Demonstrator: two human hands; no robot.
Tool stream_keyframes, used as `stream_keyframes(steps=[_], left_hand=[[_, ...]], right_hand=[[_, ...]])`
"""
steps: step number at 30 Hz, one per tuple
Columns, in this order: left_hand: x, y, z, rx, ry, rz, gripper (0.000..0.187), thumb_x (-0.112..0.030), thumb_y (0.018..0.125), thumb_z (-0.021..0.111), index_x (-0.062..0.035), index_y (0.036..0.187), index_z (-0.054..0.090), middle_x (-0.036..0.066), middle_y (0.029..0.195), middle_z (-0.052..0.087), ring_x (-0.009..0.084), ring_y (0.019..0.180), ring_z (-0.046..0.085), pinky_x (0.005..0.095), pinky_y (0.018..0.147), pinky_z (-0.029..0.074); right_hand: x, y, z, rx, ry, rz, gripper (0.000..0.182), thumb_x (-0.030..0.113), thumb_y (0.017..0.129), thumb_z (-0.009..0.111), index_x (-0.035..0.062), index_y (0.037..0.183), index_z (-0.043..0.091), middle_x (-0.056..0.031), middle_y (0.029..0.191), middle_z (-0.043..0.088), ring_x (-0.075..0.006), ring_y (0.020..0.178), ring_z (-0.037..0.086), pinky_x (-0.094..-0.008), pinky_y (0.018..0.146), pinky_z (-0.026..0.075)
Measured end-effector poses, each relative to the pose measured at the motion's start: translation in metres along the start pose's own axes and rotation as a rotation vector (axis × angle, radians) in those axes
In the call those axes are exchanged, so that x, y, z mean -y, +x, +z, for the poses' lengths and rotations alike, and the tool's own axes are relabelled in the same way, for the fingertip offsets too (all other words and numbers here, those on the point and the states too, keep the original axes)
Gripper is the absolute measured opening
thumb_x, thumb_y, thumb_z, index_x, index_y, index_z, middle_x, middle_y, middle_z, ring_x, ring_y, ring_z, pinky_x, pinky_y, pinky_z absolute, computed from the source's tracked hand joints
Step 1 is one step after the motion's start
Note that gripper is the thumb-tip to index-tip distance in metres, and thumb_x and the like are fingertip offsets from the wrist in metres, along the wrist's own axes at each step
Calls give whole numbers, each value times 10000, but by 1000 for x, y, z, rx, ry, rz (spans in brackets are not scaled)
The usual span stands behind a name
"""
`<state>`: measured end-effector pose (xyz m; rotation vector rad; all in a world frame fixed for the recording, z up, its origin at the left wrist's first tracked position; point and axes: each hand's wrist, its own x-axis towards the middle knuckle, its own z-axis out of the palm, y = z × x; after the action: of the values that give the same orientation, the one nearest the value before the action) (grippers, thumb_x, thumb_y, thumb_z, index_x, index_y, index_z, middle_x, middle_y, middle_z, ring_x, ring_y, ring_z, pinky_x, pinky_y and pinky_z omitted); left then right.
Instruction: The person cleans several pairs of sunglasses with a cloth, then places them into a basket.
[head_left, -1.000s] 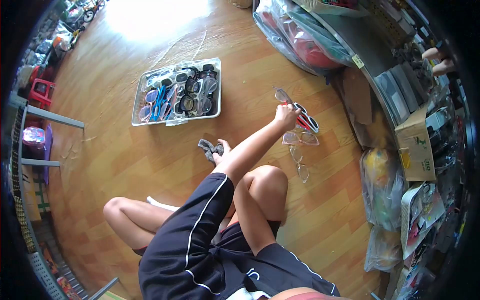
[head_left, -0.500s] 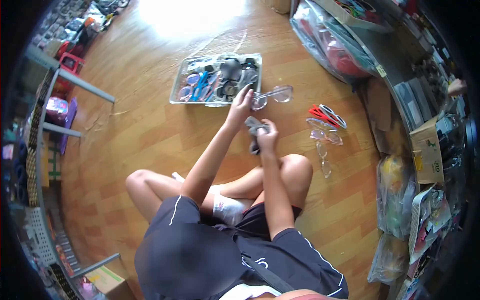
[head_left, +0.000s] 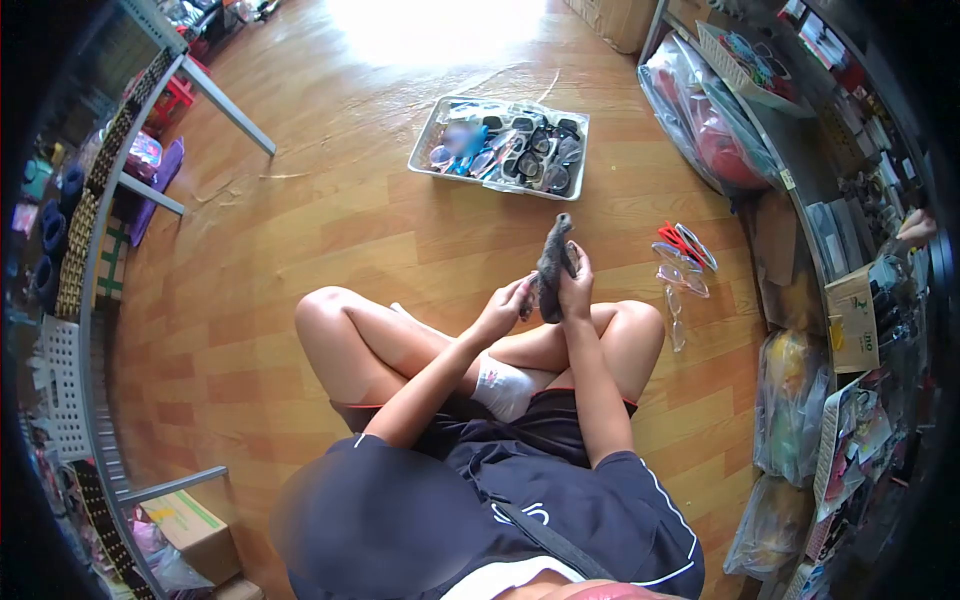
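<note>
My right hand (head_left: 573, 287) is closed on a dark grey cloth (head_left: 553, 262), bunched up with one end sticking up above the fingers. My left hand (head_left: 507, 306) pinches at the lower left of the cloth. The clear-framed glasses it held are mostly covered there, and only a small dark, shiny part shows by the fingertips. Both hands meet above my crossed legs. Further ahead on the floor stands a white tray (head_left: 447, 178) full of glasses and sunglasses. To the right lie red glasses (head_left: 680, 242), white glasses (head_left: 702, 250) and several clear-framed pairs (head_left: 678, 322).
Shelving with wrapped goods and a cardboard box (head_left: 853, 318) lines the right side, with plastic bags (head_left: 790, 400) below. At the far right edge is what looks like a hand (head_left: 915, 228). A metal rack (head_left: 228, 104) stands left, near another cardboard box (head_left: 190, 530).
My left hand has drawn the clear glasses back from beside the tray to the cloth in my right hand. The view has shifted, so the tray appears further right.
</note>
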<state>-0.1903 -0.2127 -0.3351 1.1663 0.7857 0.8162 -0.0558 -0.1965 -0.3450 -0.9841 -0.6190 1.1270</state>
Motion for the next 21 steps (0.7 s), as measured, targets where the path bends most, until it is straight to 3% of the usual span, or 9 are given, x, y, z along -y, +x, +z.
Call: stream_keyframes(steps=[3, 6, 8, 9, 11, 14, 15, 17, 21], left_hand=[[-5, -6, -3, 14, -69, 5, 365, -222, 899, 318, -9, 1186, 395, -18, 598, 412, 64, 514, 391, 197, 487, 360], [-5, -13, -4, -17, -72, 8, 367, -234, 901, 313, -18, 1183, 403, -16, 625, 430, 68, 541, 410, 199, 517, 377], [-1, -13, -7, -41, -96, -7, 374, -244, 902, 305, -16, 1182, 402, -10, 652, 444, 71, 567, 421, 202, 540, 389], [0, -11, -10, -73, -134, -38, 375, -243, 902, 305, -15, 1185, 398, -4, 670, 457, 72, 578, 427, 205, 546, 392], [3, -11, -13, -109, -177, -76, 376, -242, 902, 305, -14, 1188, 394, 2, 689, 469, 73, 589, 433, 208, 551, 395], [-3, -9, -13, -60, -244, -95, 378, -235, 900, 315, -17, 1203, 374, 19, 738, 493, 92, 642, 480, 223, 601, 418], [-4, -7, -14, -60, -240, -97, 378, -235, 900, 315, -17, 1203, 374, 19, 738, 493, 92, 642, 480, 223, 601, 418], [-6, -2, -14, -91, -265, -56, 382, -237, 899, 320, -23, 1212, 363, 28, 762, 505, 103, 663, 500, 230, 617, 429], [-27, 3, -4, -194, -297, 19, 387, -255, 897, 333, -21, 1201, 378, 7, 806, 514, 74, 712, 487, 205, 659, 413]], right_hand=[[-2, -1, 4, -14, 2, 24, 146, 90, 831, 439, 1, 943, 469, -80, 738, 540, -209, 616, 581, -285, 563, 494], [-7, 1, 0, 72, 80, 105, 271, 57, 815, 449, 21, 1079, 400, -92, 776, 542, -212, 661, 584, -287, 571, 495], [-2, -4, 4, 131, -97, 92, 472, 91, 835, 436, 98, 1254, 220, -146, 871, 555, -214, 712, 584, -289, 599, 502], [1, -9, 6, 198, -67, 54, 646, 68, 832, 434, 154, 1308, 6, -171, 917, 544, -209, 736, 574, -290, 614, 497], [9, -15, 8, 286, -214, 36, 669, 90, 841, 440, 160, 1314, -27, -172, 925, 546, -201, 717, 568, -290, 619, 492], [-12, 0, 2, 139, -17, 10, 587, 132, 849, 444, 118, 1302, 71, -159, 921, 547, -197, 698, 568, -293, 616, 493], [-26, 17, -16, 167, 241, 170, 452, 173, 861, 427, 74, 1244, 210, -143, 912, 551, -187, 727, 565, -298, 633, 492], [-28, 18, -24, 104, 528, 152, 318, 226, 875, 385, 65, 1140, 313, -116, 900, 527, -179, 773, 546, -301, 642, 487], [-8, -7, 12, 187, -53, 144, 463, 106, 822, 445, 40, 1244, 266, -82, 988, 497, -161, 813, 521, -281, 725, 451]])
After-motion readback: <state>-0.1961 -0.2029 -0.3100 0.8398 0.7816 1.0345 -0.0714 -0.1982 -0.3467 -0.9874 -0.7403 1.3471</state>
